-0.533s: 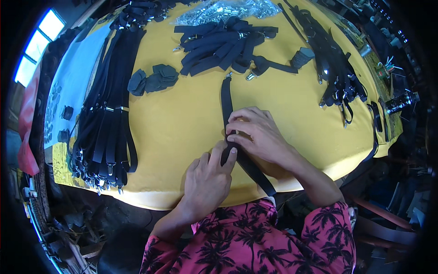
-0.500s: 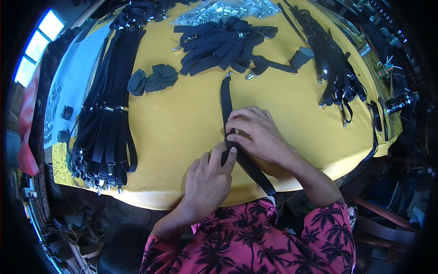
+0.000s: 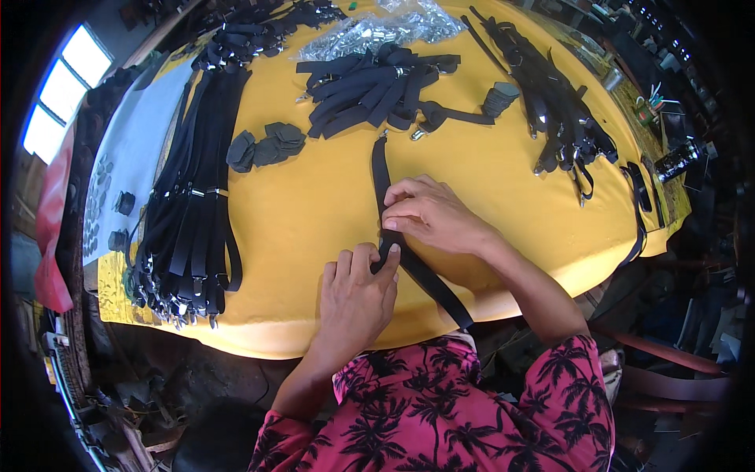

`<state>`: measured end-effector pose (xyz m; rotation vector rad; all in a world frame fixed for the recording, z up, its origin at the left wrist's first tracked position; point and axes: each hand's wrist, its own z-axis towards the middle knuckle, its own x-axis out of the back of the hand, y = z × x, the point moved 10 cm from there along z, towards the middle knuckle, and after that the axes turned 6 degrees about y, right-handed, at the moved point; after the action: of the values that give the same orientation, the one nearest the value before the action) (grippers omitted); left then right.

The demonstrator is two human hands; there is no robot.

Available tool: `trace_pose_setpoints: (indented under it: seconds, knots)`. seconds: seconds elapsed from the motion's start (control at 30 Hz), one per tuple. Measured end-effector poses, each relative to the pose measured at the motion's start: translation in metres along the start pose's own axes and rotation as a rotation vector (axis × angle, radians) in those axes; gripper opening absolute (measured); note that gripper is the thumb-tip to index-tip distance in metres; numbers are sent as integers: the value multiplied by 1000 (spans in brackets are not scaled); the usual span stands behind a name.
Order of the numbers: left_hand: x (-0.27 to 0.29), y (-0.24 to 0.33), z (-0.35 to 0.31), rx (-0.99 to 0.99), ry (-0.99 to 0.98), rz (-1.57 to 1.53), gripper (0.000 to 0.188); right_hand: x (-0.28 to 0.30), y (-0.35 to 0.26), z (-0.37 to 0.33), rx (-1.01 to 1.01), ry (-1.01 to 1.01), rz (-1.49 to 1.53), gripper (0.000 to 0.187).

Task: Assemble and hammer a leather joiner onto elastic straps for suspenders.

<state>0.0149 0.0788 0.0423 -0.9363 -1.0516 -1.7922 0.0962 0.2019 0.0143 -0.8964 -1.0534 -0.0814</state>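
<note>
A black suspender strap (image 3: 381, 169) lies on the yellow-covered table, a metal clip at its far end. Near my hands it meets a second length of black strap (image 3: 436, 289), which slants to the table's front edge. My left hand (image 3: 358, 295) is closed at this junction, thumb and index finger pressing on the webbing. Just beyond it, my right hand (image 3: 436, 216) has curled fingers, thumb and forefinger pinched at the strap. Fingers hide most of the junction, so I cannot make out any small piece there.
Bundled suspenders with metal clips (image 3: 189, 197) lie at left, another bundle (image 3: 554, 102) at far right. Beyond my hands are a heap of black straps (image 3: 370, 86), dark patches (image 3: 267, 145), a patch stack (image 3: 500, 98) and a clear bag of metal parts (image 3: 385, 35).
The whole view has shifted slightly. My right hand's fingers have drawn closer together at the strap; my left hand stays pressed at the junction.
</note>
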Motion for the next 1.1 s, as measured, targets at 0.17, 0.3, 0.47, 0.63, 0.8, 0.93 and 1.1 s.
trace_pose_setpoints:
  seconds: [0.17,0.3,0.47,0.63,0.8,0.93,1.1]
  knots:
    - [3,1,1,15,-11,-40,38,4,-5,-8,-10,52,26,22]
    - [1,4,2,-14,-22,0,38,6,1,-2,-29,51,36,23]
    - [3,-2,8,-33,-18,-106,35,2,-1,-3,-49,27,11,23]
    - [17,-33,9,58,206,-363,30,2,-3,-2,-44,8,12,22]
    - [15,-38,9,62,202,-404,21,4,-5,-4,-20,23,13,21]
    - [3,-36,10,67,94,-425,25,5,-5,-6,2,41,1,20]
    - [1,-34,10,72,88,-385,26,5,-9,-9,43,64,14,21]
